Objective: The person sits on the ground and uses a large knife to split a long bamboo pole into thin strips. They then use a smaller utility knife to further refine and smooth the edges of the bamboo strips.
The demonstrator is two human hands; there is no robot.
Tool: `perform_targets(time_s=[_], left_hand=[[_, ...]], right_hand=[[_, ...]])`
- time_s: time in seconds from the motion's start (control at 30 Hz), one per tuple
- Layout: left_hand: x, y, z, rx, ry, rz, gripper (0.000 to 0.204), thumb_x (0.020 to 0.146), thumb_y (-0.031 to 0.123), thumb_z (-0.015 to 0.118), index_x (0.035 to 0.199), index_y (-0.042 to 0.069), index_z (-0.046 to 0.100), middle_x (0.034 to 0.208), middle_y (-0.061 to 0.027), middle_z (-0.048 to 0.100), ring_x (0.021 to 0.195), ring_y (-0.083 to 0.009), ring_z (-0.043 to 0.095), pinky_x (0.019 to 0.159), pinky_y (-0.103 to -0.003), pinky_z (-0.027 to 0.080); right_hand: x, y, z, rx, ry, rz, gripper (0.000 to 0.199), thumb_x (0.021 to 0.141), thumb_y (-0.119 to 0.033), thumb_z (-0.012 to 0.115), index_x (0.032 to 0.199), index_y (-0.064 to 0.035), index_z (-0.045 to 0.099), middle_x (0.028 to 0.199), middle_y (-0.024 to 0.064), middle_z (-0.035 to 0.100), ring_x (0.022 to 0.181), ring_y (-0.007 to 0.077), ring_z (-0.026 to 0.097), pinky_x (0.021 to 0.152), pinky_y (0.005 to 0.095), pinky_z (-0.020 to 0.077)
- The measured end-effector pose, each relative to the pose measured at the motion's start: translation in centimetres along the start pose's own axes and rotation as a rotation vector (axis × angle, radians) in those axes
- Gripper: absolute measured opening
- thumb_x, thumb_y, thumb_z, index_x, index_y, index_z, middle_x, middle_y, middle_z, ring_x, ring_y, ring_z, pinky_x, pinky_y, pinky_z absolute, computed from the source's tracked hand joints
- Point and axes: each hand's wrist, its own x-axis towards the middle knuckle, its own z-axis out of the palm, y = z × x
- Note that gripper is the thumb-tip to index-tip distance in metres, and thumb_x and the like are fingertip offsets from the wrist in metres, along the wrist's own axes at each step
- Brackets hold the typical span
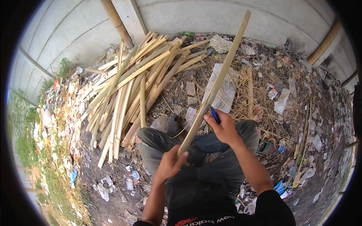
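A long split bamboo strip (225, 67) slants up from my lap toward the far wall. My left hand (170, 164) is closed around its lower end. In my right hand (224, 130) is a knife with a blue handle (215, 115), held against the strip's right edge above my lap. Its blade is mostly hidden by the hand and the strip. Beyond my left knee lies a large heap of split bamboo strips (130, 88), crossing each other at many angles.
Pale wall panels (181, 20) close off the far side, with bamboo poles (117, 22) leaning there. Litter and dry straw (241, 96) cover the ground around my crossed legs (211, 165). A flat whitish sheet (222, 90) lies behind the held strip. Green plants (26, 143) grow at the left.
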Motion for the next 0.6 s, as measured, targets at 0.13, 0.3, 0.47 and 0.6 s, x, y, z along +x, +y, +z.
perform_targets(time_s=[0.13, 0.3, 0.47, 0.6], left_hand=[[0.4, 1.5, 0.5, 0.142, 0.18, 0.015, 0.026, 0.102, 0.011, 0.067, 0.122, -0.004, 0.064, 0.076, -0.0111, 0.067, 0.071, -0.0199, 0.067, 0.066, -0.034, 0.052], [0.8, 1.9, 0.9, 0.198, 0.252, 0.062, 0.033, 0.099, 0.013, 0.069, 0.127, -0.004, 0.064, 0.082, -0.025, 0.071, 0.078, -0.0416, 0.073, 0.068, -0.044, 0.055], [0.1, 2.2, 0.6, 0.333, 0.305, 0.029, 0.03, 0.096, 0.011, 0.072, 0.123, -0.002, 0.068, 0.084, -0.025, 0.072, 0.082, -0.0409, 0.075, 0.069, -0.042, 0.056], [-1.1, 1.8, 0.5, 0.415, 0.321, -0.005, 0.03, 0.094, 0.01, 0.073, 0.123, 0.001, 0.07, 0.083, -0.0246, 0.072, 0.083, -0.0422, 0.075, 0.071, -0.043, 0.056]], right_hand=[[-3.6, -1.2, 0.8, -0.332, -0.193, -0.005, 0.056, 0.104, -0.052, 0.059, 0.087, 0.0006, 0.065, 0.063, 0.0198, 0.065, 0.058, 0.0434, 0.065, 0.058, 0.0519, 0.0519], [-5.1, -3.6, 3.2, -0.546, -0.474, -0.002, 0.064, 0.105, -0.06, 0.05, 0.087, -0.0007, 0.067, 0.067, 0.0237, 0.069, 0.066, 0.0459, 0.071, 0.061, 0.0558, 0.0557], [-3.1, -1.7, 3.2, -0.579, -0.417, -0.061, 0.065, 0.105, -0.059, 0.05, 0.083, -0.0008, 0.068, 0.066, 0.023, 0.068, 0.065, 0.0456, 0.07, 0.06, 0.0559, 0.0557], [1.4, 1.2, -0.3, -0.597, -0.257, 0.085, 0.065, 0.106, -0.058, 0.051, 0.082, -0.0001, 0.07, 0.066, 0.0228, 0.068, 0.067, 0.0473, 0.069, 0.063, 0.054, 0.056]])
